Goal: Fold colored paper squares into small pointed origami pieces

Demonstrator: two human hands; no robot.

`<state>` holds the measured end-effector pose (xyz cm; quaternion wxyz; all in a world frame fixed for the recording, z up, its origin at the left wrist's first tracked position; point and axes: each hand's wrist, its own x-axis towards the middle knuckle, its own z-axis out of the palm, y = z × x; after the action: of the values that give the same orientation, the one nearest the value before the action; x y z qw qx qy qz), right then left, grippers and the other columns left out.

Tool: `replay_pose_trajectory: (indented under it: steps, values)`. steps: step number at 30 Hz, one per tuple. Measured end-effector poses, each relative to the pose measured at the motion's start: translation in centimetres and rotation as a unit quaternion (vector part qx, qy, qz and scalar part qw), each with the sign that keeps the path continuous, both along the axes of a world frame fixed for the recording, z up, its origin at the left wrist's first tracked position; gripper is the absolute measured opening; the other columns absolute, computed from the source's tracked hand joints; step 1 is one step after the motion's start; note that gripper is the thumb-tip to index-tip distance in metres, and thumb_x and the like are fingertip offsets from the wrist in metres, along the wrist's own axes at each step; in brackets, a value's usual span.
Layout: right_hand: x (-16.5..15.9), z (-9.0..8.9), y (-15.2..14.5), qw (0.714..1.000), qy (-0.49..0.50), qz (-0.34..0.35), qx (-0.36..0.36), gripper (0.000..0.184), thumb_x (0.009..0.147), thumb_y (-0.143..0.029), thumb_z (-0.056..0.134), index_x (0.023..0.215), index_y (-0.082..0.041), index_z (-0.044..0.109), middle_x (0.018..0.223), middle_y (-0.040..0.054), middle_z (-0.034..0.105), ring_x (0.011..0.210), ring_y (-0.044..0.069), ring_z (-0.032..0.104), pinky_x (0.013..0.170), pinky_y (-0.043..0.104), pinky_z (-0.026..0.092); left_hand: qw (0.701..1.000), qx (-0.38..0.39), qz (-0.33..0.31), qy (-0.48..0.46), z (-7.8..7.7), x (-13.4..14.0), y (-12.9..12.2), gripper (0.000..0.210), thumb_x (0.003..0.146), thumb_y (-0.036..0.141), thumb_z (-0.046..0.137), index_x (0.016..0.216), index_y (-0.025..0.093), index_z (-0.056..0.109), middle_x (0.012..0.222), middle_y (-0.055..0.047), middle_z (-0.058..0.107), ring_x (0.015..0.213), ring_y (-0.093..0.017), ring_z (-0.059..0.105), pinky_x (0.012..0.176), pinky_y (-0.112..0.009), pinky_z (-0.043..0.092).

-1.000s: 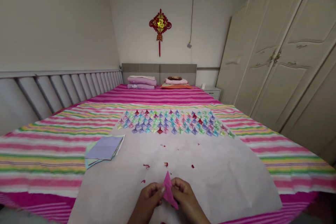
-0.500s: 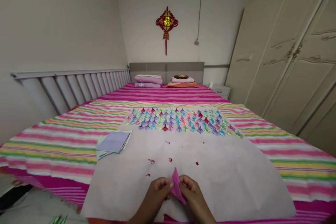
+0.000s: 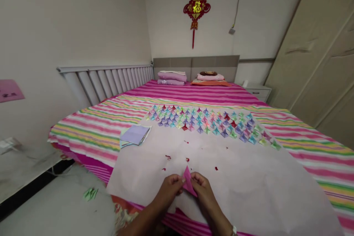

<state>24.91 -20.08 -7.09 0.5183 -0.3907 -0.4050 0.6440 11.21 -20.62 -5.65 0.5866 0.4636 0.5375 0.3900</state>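
Observation:
A piece of folded pink paper (image 3: 189, 183), pointed at the top, is held between my two hands over the near part of a large white sheet (image 3: 249, 177). My left hand (image 3: 172, 188) pinches its left edge between thumb and fingers. On the other side, my right hand (image 3: 201, 188) grips the right edge, its fingers partly hiding the paper. Small dark red scraps (image 3: 187, 159) lie scattered on the sheet just beyond my hands. Farther off, several rows of small folded paper pieces (image 3: 199, 121) in many colours cover the sheet's far part.
A stack of square paper (image 3: 135, 135), lavender on top, lies at the sheet's left edge. The sheet rests on a striped bed (image 3: 91, 121). Folded bedding (image 3: 172, 76) sits by the headboard (image 3: 171, 62). Crumpled green paper (image 3: 90, 194) is on the floor at left. A wardrobe (image 3: 312, 73) stands at right.
My view has turned left, bringing more of the left wall and floor into sight. Both hands still hold the pink paper, which has shifted only slightly between them.

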Motion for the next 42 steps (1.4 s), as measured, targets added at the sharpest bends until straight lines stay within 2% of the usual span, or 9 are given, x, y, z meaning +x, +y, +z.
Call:
replay_pose_trajectory:
  steps: [4, 11, 18, 22, 29, 42]
  values:
    - [0.3, -0.8, 0.4, 1.0, 0.027, 0.009, 0.001, 0.029, 0.06, -0.04, 0.079, 0.065, -0.015, 0.065, 0.056, -0.0013, 0.059, 0.052, 0.012, 0.047, 0.052, 0.023, 0.034, 1.0, 0.0, 0.019, 0.002, -0.3, 0.6, 0.0, 0.05, 0.055, 0.064, 0.066, 0.061, 0.017, 0.052, 0.046, 0.006, 0.045, 0.046, -0.008, 0.034, 0.052, -0.024, 0.023]
    - [0.9, -1.8, 0.1, 0.997, 0.069, 0.019, 0.018, 0.028, 0.07, -0.042, 0.073, 0.071, -0.016, 0.063, 0.06, -0.0015, 0.061, 0.053, 0.012, 0.05, 0.056, 0.024, 0.038, 1.0, 0.002, 0.023, 0.015, 0.0, 1.9, -0.2, 0.05, 0.056, 0.065, 0.066, 0.06, 0.017, 0.052, 0.046, 0.006, 0.046, 0.046, -0.009, 0.035, 0.052, -0.024, 0.025]
    - [1.2, -2.8, 0.3, 0.997, 0.069, 0.002, 0.042, 0.027, 0.074, -0.041, 0.069, 0.073, -0.015, 0.063, 0.059, -0.0018, 0.058, 0.053, 0.011, 0.046, 0.052, 0.023, 0.035, 1.0, 0.015, 0.011, 0.024, 0.3, 2.6, 0.3, 0.05, 0.056, 0.065, 0.065, 0.06, 0.018, 0.051, 0.047, 0.006, 0.047, 0.046, -0.009, 0.036, 0.052, -0.024, 0.025]
    - [1.1, -2.8, 0.2, 0.997, 0.067, 0.012, 0.028, 0.03, 0.072, -0.044, 0.072, 0.072, -0.015, 0.063, 0.057, -0.0019, 0.059, 0.051, 0.012, 0.048, 0.052, 0.023, 0.035, 1.0, 0.012, 0.017, 0.02, 0.2, 2.4, 0.1, 0.05, 0.056, 0.065, 0.065, 0.061, 0.017, 0.052, 0.047, 0.006, 0.046, 0.045, -0.009, 0.036, 0.052, -0.024, 0.024]
    - [1.1, -2.4, -0.2, 0.996, 0.081, 0.021, 0.024, 0.031, 0.071, -0.045, 0.074, 0.081, -0.017, 0.065, 0.068, 0.0014, 0.067, 0.06, 0.017, 0.06, 0.061, 0.028, 0.044, 0.999, -0.004, 0.034, 0.0, -0.1, 2.3, -0.2, 0.049, 0.055, 0.063, 0.068, 0.06, 0.017, 0.052, 0.046, 0.005, 0.047, 0.046, -0.009, 0.036, 0.052, -0.024, 0.025]
    - [1.1, -2.8, 0.0, 0.997, 0.069, 0.027, 0.004, 0.028, 0.073, -0.043, 0.074, 0.081, -0.017, 0.065, 0.068, 0.0016, 0.067, 0.06, 0.016, 0.06, 0.06, 0.026, 0.043, 0.999, -0.019, 0.027, -0.027, -1.1, 2.2, 0.1, 0.051, 0.054, 0.065, 0.067, 0.059, 0.018, 0.048, 0.047, 0.006, 0.044, 0.046, -0.008, 0.035, 0.052, -0.024, 0.023]
